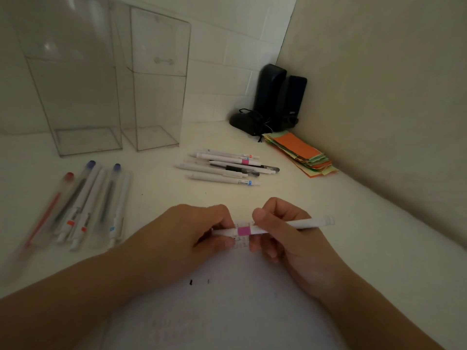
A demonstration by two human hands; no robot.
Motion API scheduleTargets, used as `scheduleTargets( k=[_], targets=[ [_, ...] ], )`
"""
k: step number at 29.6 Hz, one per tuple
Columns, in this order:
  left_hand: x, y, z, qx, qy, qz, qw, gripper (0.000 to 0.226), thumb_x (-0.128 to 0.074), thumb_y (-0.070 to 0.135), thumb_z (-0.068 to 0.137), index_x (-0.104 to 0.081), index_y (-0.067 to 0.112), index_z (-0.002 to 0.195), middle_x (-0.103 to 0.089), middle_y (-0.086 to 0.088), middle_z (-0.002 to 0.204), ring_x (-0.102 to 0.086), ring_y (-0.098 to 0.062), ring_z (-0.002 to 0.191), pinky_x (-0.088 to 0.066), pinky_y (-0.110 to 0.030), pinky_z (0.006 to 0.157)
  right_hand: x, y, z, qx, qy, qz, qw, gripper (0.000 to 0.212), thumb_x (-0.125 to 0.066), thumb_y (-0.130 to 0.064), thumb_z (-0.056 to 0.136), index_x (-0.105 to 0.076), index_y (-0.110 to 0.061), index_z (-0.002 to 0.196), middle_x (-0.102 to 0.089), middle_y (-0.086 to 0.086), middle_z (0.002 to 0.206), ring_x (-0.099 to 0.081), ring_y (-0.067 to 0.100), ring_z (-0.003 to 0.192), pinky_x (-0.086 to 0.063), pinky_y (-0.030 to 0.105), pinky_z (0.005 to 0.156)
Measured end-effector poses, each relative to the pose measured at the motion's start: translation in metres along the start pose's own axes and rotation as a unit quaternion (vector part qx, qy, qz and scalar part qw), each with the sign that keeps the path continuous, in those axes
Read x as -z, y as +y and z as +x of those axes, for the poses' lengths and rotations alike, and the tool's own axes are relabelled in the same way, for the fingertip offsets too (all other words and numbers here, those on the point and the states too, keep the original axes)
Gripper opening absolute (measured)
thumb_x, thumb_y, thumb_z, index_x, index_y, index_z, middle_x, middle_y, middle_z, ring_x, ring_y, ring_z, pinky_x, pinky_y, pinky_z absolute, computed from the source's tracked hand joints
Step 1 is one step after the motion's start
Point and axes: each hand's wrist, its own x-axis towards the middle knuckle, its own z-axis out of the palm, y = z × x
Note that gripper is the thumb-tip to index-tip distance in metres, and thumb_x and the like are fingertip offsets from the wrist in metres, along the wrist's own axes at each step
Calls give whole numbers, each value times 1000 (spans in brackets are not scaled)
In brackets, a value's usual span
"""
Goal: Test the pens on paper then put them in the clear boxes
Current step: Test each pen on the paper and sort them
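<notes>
Head view shows both hands pinching one white pen (273, 227) crosswise over the paper (227, 299), probably to uncap it for testing. Left hand (187, 238) grips the tip end, right hand (280, 231) the barrel.

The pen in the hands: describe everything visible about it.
The pen is slim and white, plastic by the look, with a magenta band on a printed label near its middle. It is held roughly level above the paper, one end pointing right. The left hand grips its left end, hiding that tip; the right hand pinches it beside the band.
</notes>
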Motion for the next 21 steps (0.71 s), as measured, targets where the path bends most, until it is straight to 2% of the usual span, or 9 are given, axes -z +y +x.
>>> scheduleTargets(
  k=[3, 7, 12, 14, 17, 21],
  targets=[
    [0, 0, -1, -52, 17, 47, 997, 16, -42, 45, 84, -53, 35, 91, -59, 18, 69, -52, 2, 66, -39, -11, 66, -2, -3, -2, 36, 5, -32, 999, 24, -58, -26, 82, -50, -18, 61, -59, 1, 51, -38, 11, 41, -33, 18, 40],
    [-2, 12, -1, -126, 62, 119, 983, 33, -39, 33, 87, -66, 15, 93, -66, 5, 71, -57, -9, 57, -39, -19, 60, -4, -6, -6, 78, 13, -11, 997, 31, -56, -38, 81, -48, -14, 65, -57, 2, 49, -42, 11, 41, -37, 19, 42],
    [-1, 19, -1, -160, 107, 95, 977, 34, -35, 31, 93, -62, 10, 95, -63, 1, 69, -46, -10, 63, -35, -19, 60, -6, -4, -11, 98, -10, 45, 994, 31, -58, -47, 79, -50, -20, 66, -58, 2, 52, -45, 12, 41, -39, 21, 41],
    [0, 21, -4, -159, 99, 93, 978, 33, -31, 33, 96, -57, 13, 96, -62, 3, 68, -46, -10, 61, -35, -18, 59, -7, -4, -12, 96, -9, 31, 995, 29, -58, -44, 81, -50, -21, 66, -58, 1, 52, -45, 13, 42, -39, 22, 41],
    [-2, 20, -6, -142, 69, 77, 984, 23, -37, 34, 92, -53, 19, 96, -63, 7, 69, -52, -7, 56, -37, -15, 55, -8, -6, -14, 92, -1, 11, 996, 27, -52, -39, 82, -48, -18, 66, -57, 1, 50, -45, 14, 41, -38, 23, 41],
    [-7, 12, -5, -48, 19, -9, 999, 19, -43, 41, 82, -58, 29, 82, -59, 17, 65, -51, 2, 59, -36, -10, 56, -10, -4, -8, 49, 11, -65, 997, 32, -61, -38, 83, -47, -22, 59, -55, -1, 46, -40, 9, 39, -31, 19, 41]
  ],
)
